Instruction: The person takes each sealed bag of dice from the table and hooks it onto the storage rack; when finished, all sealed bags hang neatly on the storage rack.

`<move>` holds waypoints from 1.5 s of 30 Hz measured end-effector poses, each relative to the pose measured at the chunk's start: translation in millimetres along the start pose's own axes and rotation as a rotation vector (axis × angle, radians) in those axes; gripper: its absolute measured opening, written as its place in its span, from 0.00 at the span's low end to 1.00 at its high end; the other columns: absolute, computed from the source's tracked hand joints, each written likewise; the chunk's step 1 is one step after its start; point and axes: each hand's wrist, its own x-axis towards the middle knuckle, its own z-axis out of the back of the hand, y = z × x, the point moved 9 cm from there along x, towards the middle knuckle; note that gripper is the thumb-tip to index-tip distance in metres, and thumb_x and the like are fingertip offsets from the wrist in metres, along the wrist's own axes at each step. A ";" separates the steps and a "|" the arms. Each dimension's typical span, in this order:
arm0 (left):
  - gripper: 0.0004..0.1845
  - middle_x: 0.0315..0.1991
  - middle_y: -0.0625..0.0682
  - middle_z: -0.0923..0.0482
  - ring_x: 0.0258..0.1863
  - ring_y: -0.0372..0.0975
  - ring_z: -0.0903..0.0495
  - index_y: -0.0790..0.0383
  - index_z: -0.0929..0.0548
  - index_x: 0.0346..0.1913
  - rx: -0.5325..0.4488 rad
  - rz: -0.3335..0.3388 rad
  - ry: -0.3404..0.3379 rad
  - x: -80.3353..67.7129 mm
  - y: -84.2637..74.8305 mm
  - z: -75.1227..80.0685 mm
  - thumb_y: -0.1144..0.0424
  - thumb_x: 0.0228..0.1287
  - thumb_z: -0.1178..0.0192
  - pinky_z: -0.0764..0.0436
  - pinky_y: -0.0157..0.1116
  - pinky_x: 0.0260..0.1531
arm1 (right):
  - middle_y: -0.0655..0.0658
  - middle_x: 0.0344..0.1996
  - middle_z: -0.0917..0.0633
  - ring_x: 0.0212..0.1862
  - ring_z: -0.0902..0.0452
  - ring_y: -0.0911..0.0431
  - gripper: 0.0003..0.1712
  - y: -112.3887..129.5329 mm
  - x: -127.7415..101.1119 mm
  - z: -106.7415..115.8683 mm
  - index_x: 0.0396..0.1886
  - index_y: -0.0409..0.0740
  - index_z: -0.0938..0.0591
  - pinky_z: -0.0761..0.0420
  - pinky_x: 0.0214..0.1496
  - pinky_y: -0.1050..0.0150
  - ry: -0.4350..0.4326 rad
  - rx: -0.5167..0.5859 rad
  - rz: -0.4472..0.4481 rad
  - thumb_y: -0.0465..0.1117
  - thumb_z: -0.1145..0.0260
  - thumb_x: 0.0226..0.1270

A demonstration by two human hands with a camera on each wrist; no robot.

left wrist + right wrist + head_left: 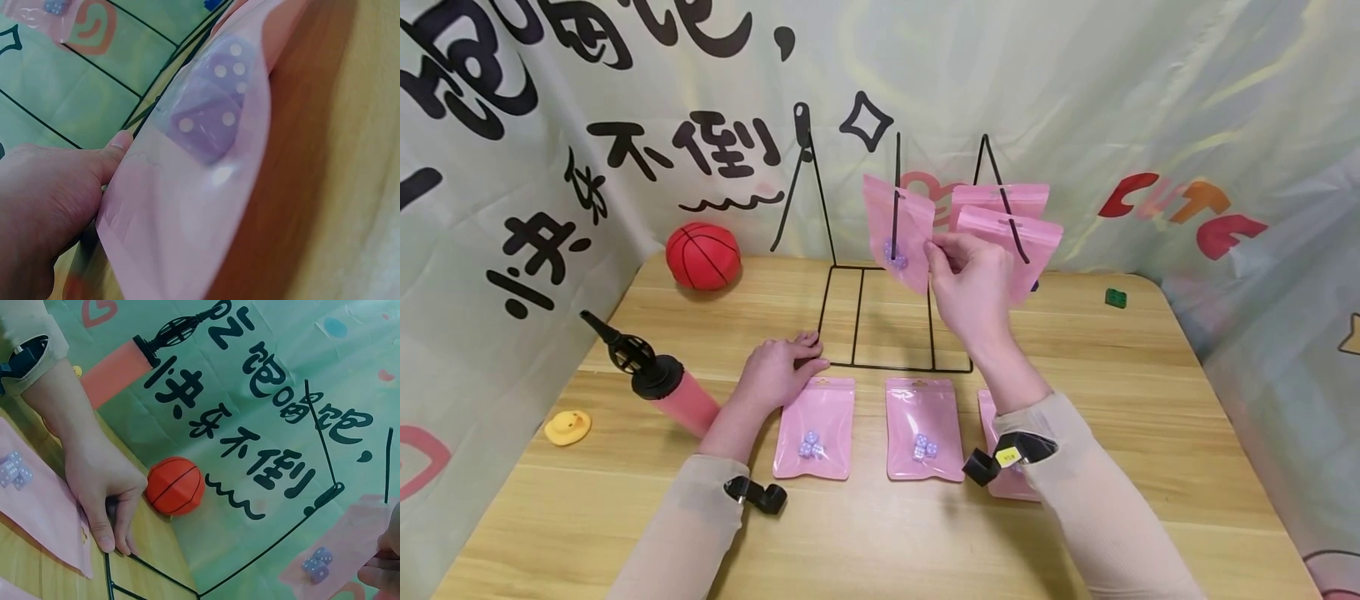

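Pink pouch [898, 230] of dice, threaded on middle rod of wire rack [880, 317], pinched at its edge by right hand [970, 287]; left hand [778, 371] flat, pressing rack base. Risk: pouch tearing at hang-hole or rack tipping under sideways pull.

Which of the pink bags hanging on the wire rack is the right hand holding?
The right hand pinches the leftmost hanging pink bag, on the rack's middle prong, with purple dice inside. The two other hanging bags sit on the right prong, untouched.
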 end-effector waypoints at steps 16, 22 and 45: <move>0.24 0.68 0.47 0.22 0.70 0.54 0.25 0.54 0.13 0.65 -0.025 0.008 0.007 0.7 1.6 -2.2 0.46 0.73 0.32 0.27 0.58 0.67 | 0.37 0.34 0.08 0.37 0.09 0.50 0.06 -26.5 -30.5 21.5 0.41 0.28 0.10 0.15 0.39 0.75 0.109 0.060 -0.084 0.27 0.24 0.65; 0.24 0.68 0.48 0.22 0.71 0.54 0.26 0.55 0.14 0.65 -0.026 0.006 0.011 -0.1 1.0 -2.6 0.46 0.74 0.32 0.29 0.59 0.68 | 0.36 0.37 0.08 0.38 0.11 0.61 0.08 -45.1 -42.4 38.0 0.42 0.29 0.10 0.14 0.43 0.73 0.176 0.087 -0.189 0.28 0.24 0.65; 0.24 0.66 0.50 0.21 0.69 0.53 0.24 0.57 0.14 0.64 -0.036 -0.027 -0.014 -0.1 -1.8 0.7 0.48 0.73 0.31 0.26 0.59 0.65 | 0.32 0.47 0.10 0.40 0.14 0.68 0.22 -137.4 -106.2 125.0 0.55 0.29 0.13 0.16 0.41 0.76 0.357 -0.110 -0.465 0.41 0.23 0.70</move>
